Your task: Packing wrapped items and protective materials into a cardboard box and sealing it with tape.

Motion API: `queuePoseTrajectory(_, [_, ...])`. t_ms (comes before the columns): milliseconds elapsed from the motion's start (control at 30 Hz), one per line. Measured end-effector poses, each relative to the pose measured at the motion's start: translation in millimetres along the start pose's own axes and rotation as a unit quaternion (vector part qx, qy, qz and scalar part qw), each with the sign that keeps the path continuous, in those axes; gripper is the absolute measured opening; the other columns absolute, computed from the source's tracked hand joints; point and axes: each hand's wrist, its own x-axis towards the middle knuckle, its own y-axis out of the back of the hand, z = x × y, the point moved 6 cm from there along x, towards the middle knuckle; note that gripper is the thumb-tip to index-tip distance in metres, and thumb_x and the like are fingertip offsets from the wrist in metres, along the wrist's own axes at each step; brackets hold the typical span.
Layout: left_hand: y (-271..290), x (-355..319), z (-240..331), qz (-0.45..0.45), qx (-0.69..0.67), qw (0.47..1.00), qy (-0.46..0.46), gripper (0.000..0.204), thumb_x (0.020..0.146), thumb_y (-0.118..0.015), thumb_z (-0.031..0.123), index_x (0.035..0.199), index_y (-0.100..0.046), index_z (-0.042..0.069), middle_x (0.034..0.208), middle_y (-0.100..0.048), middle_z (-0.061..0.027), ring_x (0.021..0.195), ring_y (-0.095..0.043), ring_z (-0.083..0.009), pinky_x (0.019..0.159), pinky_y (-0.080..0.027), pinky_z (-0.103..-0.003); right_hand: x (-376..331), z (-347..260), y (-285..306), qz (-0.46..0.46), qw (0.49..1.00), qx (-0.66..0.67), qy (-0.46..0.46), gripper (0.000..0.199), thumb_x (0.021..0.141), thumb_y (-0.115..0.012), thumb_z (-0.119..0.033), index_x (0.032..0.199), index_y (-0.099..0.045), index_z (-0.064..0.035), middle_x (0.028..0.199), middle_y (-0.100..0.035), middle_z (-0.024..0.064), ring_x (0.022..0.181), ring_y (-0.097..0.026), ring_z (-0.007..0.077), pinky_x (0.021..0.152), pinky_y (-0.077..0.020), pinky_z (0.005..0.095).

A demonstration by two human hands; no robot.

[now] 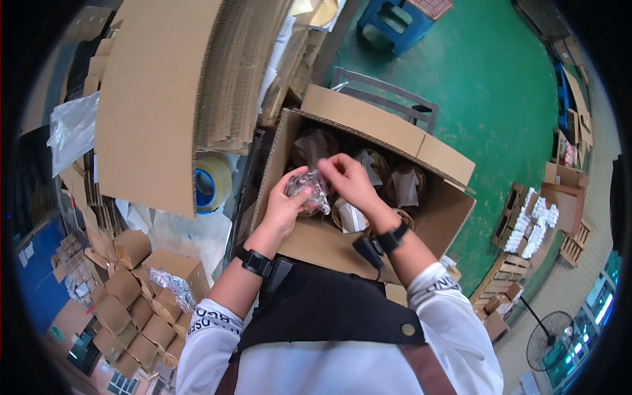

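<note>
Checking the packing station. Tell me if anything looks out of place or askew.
Nothing is clearly wrong. Both hands, left and right, hold a clear-wrapped item over the open carton. One loose plastic wrap lies on the small boxes at left.

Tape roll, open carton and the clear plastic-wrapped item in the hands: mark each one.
tape roll [214, 182]: head view, on its pale outer band.
open carton [368, 118]: head view, on the far flap.
clear plastic-wrapped item [309, 187]: head view, on the crinkled wrap between both hands.

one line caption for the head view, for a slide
Both hands, left hand and right hand, hold a clear plastic-wrapped item over an open cardboard box of wrapped items.
</note>
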Motion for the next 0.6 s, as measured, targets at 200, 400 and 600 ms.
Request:
queuePoseTrajectory(200, [-42.8, 11.0, -8.4, -0.127, -0.047, 0.986, 0.097, 0.035, 0.086, -0.070, 0.012, 0.118, -0.057, 0.006, 0.105, -0.064, -0.0052, 0.090, -0.065, -0.0161, 0.068, -0.060, -0.033, -46.0, 15.2, 32.4, -0.011, 0.994, 0.092, -0.064, 0.018, 0.087, -0.067, -0.014, 0.093, -0.062, 0.0018, 0.073, -0.062, 0.0049, 0.066, -0.057, 0.0089, 0.059, -0.0472, 0.0265])
queuePoseTrajectory(400, [-38.7, 16.7, -26.7, -0.095, 0.038, 0.983, 0.151, 0.021, 0.086, -0.071, 0.019, 0.103, -0.061, 0.009, 0.093, -0.065, -0.0020, 0.080, -0.064, -0.0128, 0.059, -0.056, -0.029, -59.4, 1.4, 50.6, 0.127, 0.979, -0.144, 0.073, 0.016, 0.082, -0.062, -0.003, 0.097, -0.069, -0.0014, 0.084, -0.065, 0.0193, 0.077, -0.064, 0.0324, 0.072, -0.0506, 0.0372])
queuePoseTrajectory(600, [-34.2, 34.3, -36.4, -0.053, 0.067, 0.981, 0.172, 0.016, 0.087, -0.071, 0.021, 0.096, -0.061, 0.014, 0.082, -0.063, 0.0023, 0.068, -0.059, -0.0085, 0.050, -0.046, -0.022, -34.5, 46.2, 78.0, 0.184, 0.973, -0.140, 0.008, 0.016, 0.080, -0.057, 0.000, 0.092, -0.068, -0.0008, 0.091, -0.066, 0.0222, 0.087, -0.065, 0.0371, 0.078, -0.0526, 0.0407])
